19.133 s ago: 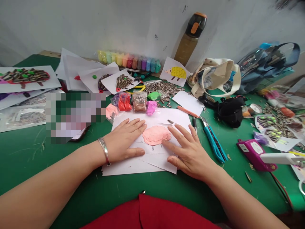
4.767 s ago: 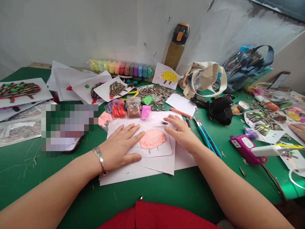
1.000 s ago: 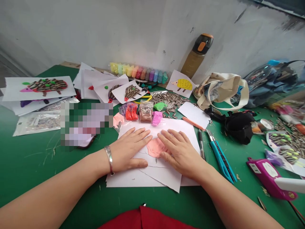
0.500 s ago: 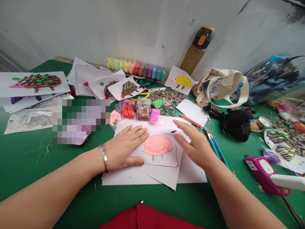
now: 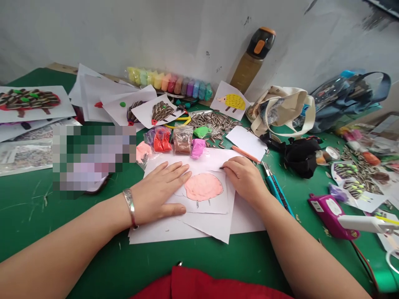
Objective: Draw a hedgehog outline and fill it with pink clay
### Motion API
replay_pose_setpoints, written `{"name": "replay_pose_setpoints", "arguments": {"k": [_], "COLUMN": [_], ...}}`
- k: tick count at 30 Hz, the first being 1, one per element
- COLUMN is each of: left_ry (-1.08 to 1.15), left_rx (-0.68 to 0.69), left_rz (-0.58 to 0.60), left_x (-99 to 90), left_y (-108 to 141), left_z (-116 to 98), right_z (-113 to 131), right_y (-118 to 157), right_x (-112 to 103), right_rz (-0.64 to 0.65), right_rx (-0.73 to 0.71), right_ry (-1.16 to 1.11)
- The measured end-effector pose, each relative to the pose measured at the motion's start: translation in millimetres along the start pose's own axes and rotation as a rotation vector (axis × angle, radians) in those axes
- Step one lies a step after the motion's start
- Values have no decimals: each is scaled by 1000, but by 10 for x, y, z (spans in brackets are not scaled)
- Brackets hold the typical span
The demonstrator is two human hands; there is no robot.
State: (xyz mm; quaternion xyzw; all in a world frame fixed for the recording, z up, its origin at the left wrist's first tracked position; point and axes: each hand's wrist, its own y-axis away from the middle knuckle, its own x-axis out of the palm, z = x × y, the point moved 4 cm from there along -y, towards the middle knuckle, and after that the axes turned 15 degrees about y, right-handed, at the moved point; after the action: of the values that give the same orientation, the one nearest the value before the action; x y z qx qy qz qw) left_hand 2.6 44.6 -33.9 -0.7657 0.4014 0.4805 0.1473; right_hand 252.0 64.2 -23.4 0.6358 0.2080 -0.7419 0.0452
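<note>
A white sheet [image 5: 202, 207] bears a drawn outline filled with flat pink clay [image 5: 204, 187], with two small drawn legs below. My left hand [image 5: 160, 191] lies flat on its left part, fingers spread, holding nothing. To the right of the clay, my right hand [image 5: 245, 178] pinches a dark sunflower seed [image 5: 222, 167] between thumb and fingertips, just over the paper. Larger white sheets [image 5: 149, 232] lie underneath. Bags of red clay [image 5: 162, 140], brown clay [image 5: 182, 140] and purple-pink clay [image 5: 198, 148] sit behind the sheets.
Loose sunflower seeds [image 5: 215, 123] are heaped behind the clay bags. A teal cutter [image 5: 277, 189] and an orange pen [image 5: 246, 153] lie right of the paper. Further right are a black pouch [image 5: 301, 158] and a magenta glue gun [image 5: 333, 214]. A bottle [image 5: 251, 62] stands at the wall.
My right hand has closed its fingers on the seed that lay on the paper. My left hand stays flat on the sheet. The view has shifted slightly to the right.
</note>
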Motion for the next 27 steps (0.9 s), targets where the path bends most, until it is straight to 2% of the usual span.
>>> {"name": "replay_pose_setpoints", "arguments": {"k": [5,9,12,17,19,22,27], "left_ry": [-17,-3,7,-9,-17,-26,-31], "left_rx": [-6,-9,-13,-19,-11,-9,-7], "left_rz": [-17,12,7,23,16,-1,-31], "left_x": [-5,-2,-20,-29,-29,-30,-36], "left_y": [3,-16,-29,-31,-25,-14,-4], "left_z": [-12,0,-5,-12,-13,-19,-42], "right_z": [76,253,309,320,316,243,83], "right_y": [72,148,175,210,205,167,115], "right_x": [-164,-247,-334,-509,-468,-295,-97], "right_rz": [-21,66,46,37,125,261,362], "right_rx": [82,-13,-25,72,90,158,315], "right_ry": [-100,-99,-48,-99,-205,-299,-433]}}
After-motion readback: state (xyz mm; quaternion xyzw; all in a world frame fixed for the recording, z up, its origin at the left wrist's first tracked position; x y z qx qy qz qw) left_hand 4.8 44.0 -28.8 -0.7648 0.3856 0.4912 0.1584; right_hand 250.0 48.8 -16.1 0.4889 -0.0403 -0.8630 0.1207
